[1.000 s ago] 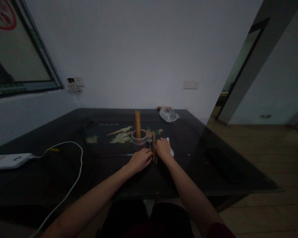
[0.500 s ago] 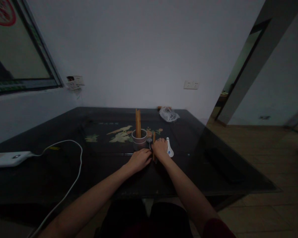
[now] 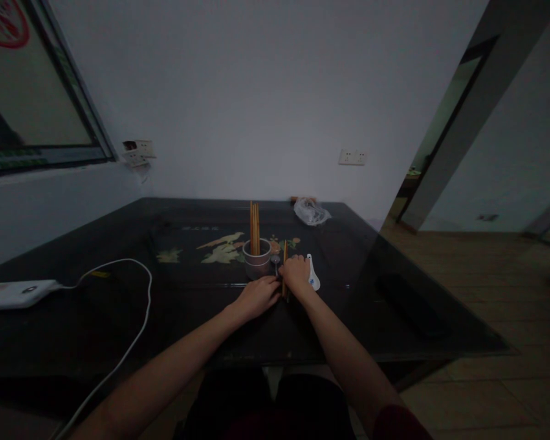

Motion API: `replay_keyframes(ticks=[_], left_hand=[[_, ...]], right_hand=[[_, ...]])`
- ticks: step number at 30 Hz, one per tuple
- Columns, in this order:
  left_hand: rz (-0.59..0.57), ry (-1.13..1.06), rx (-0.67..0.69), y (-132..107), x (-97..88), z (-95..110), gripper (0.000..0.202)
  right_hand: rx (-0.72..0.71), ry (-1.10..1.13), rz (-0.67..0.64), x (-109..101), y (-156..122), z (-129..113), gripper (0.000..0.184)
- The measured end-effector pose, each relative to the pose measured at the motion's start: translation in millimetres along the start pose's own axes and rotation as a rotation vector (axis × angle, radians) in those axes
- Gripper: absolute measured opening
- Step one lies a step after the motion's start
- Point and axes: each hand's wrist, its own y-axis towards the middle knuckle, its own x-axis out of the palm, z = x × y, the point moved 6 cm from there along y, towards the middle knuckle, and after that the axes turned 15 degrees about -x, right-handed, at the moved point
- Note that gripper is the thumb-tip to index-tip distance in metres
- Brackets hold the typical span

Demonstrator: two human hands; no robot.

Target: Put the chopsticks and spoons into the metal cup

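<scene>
Head view, looking down on a dark bench (image 3: 330, 321) with a flower-and-bird pattern (image 3: 222, 253) across its middle. Between that pattern and the near edge: loose chopsticks (image 3: 285, 249), far tips pointing toward the far edge, middles partly covered by the hands. Over them from the right-edge side, the right hand (image 3: 296, 272), fingers curled down and narrow; underside hidden, so not possible to tell whether gripping. From the left-edge side, the left hand (image 3: 260, 292), fingers bent close together by the near ends of the same sticks; grip likewise hidden, not possible to tell.

Compared with one second ago, right hand shifted toward the left edge, away from the white spoon (image 3: 314, 281), now showing much more fully just beside the hand, handle toward the far edge. Compared with half a second ago, almost no change; left hand in much the same place throughout.

Just beyond the left hand, a metal spoon (image 3: 275, 260), bowl toward the far edge, and next to it, unmoved, a cup (image 3: 257, 266) with upright chopsticks (image 3: 255, 226) inside. Near the far right corner, a crumpled clear bag (image 3: 310, 212). Toward the left edge, a white device (image 3: 18, 295) with a white cable (image 3: 149, 287) looping over the near edge.
</scene>
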Motion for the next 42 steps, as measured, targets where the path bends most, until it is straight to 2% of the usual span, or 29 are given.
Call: replay_keyframes(ticks=[8,13,18,22,25,28,34,39,42], left_hand=[[-0.002,-0.035,0.036,2,4.2,-1,0.031],[0.006,-0.041,0.038,2,4.4,-2,0.031],[0.064,-0.091,0.022,1,-6.5,-4,0.033],[0.155,-0.328,-0.039,-1,-28.9,-7,0.029],[0.139,-0.6,-0.105,1,-35.7,-10,0.032],[0.099,-0.799,-0.156,5,-30.1,-13,0.032],[0.067,-1.031,-0.208,13,-15.2,-21,0.031],[0.069,-1.147,-0.246,16,-14.7,-28,0.03],[0.024,-1.187,-0.246,15,-18.2,-27,0.032]], right_hand=[[0.005,0.031,0.083,-22,-6,10,0.036],[0.006,0.1,0.151,-32,-9,13,0.032],[-0.018,0.239,0.26,-37,-8,15,0.027],[-0.024,0.428,0.386,-38,-8,17,0.025],[-0.033,0.584,0.455,-35,-8,15,0.026],[-0.075,0.705,0.482,-30,-9,9,0.025],[-0.135,0.802,0.501,-32,-13,-5,0.022],[-0.195,0.939,0.506,-35,-17,-14,0.021],[-0.23,1.01,0.514,-39,-16,-15,0.021]])
